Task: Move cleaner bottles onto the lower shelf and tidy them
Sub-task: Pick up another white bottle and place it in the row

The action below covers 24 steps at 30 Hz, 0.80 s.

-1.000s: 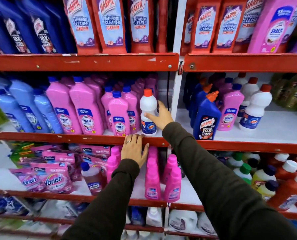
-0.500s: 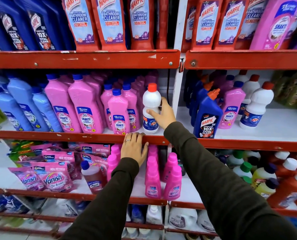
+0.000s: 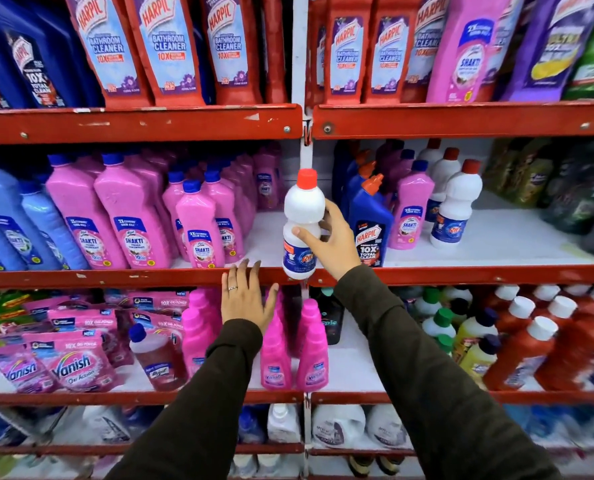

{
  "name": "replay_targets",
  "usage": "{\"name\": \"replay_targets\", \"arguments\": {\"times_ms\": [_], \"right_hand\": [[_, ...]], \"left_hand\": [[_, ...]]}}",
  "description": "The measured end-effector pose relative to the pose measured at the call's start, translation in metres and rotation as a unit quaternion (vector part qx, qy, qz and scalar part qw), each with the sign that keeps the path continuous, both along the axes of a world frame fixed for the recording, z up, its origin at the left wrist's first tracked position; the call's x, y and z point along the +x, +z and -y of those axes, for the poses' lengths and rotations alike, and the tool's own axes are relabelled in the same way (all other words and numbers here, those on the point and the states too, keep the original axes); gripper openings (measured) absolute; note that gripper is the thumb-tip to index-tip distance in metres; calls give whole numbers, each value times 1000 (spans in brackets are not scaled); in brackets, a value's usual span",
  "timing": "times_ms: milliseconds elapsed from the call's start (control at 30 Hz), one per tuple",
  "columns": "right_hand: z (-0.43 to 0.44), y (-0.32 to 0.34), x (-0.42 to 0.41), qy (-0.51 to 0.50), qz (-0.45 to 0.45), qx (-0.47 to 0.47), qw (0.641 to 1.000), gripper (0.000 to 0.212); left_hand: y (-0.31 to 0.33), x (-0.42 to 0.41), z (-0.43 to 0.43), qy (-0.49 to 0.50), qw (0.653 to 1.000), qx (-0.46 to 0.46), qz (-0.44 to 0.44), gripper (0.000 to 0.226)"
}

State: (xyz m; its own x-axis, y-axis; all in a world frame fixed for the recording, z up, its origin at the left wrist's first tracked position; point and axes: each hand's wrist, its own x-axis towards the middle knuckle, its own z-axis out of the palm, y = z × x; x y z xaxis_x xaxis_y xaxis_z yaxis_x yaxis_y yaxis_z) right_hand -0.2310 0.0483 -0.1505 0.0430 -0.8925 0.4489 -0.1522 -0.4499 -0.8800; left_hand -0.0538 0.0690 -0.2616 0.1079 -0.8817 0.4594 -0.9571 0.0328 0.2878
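My right hand (image 3: 330,237) is shut on a white cleaner bottle with a red cap (image 3: 303,209). The bottle hangs upright in the air in front of the white post between the two shelf bays, its base level with the red edge of the middle shelf (image 3: 115,277). My left hand (image 3: 245,299) rests flat with fingers spread on that red edge, over the pink Vanish bottles (image 3: 276,358) on the lower shelf (image 3: 351,372). Two matching white bottles (image 3: 456,209) stand on the right side of the middle shelf.
Pink Shakti bottles (image 3: 136,216) and light blue bottles (image 3: 8,216) fill the middle shelf at left. A blue Harpic bottle (image 3: 370,226) stands right of my hand. Vanish pouches (image 3: 77,368) lie at lower left. Red-brown and yellow bottles (image 3: 531,348) crowd the lower right.
My right hand has gripped the white bottle, lifted it off the middle shelf and carried it right and outward. My left hand stayed on the shelf edge.
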Motion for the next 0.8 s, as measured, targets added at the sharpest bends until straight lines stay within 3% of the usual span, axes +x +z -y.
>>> {"name": "replay_targets", "arguments": {"times_ms": [267,800], "right_hand": [[-21,-25,-83,-25,64,0,998,63],[11,-15,-282,-112,49,-40,992,67]], "left_hand": [[-2,-79,-16,-68,997,-25,19,66],[15,-269,15,-191,981,-28,26,55]]}}
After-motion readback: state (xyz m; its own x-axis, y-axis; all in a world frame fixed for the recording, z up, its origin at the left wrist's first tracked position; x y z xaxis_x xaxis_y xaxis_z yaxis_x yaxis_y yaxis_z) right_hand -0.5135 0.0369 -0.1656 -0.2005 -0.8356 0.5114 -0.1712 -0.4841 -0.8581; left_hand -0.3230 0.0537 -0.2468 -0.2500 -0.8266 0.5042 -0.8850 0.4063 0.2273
